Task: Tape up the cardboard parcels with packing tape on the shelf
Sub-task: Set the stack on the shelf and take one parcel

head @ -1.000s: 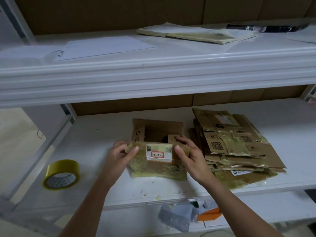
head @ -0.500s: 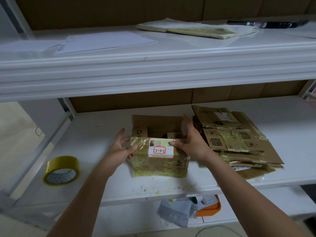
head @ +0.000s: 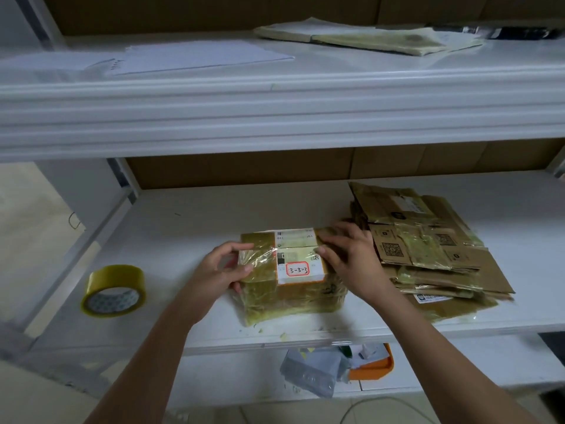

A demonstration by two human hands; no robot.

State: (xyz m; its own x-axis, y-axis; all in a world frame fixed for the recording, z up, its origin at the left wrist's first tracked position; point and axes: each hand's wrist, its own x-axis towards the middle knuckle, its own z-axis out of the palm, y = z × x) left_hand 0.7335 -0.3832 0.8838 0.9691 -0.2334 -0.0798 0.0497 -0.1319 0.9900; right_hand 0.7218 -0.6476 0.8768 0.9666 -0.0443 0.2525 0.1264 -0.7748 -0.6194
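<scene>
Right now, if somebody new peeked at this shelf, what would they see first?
Probably the cardboard parcel in the middle of the shelf, with a label reading 3-3-3, held at its ends by the left hand and right hand. Next, the yellow roll of packing tape standing to its left, and the messy stack of flattened boxes on its right.

At the frame's centre, a white label [head: 301, 264] on the taped cardboard parcel [head: 293, 286] bears handwritten "3-3-3" in a red-outlined box, while the printed codes on the flattened cartons [head: 428, 249] at right are unreadable.
</scene>
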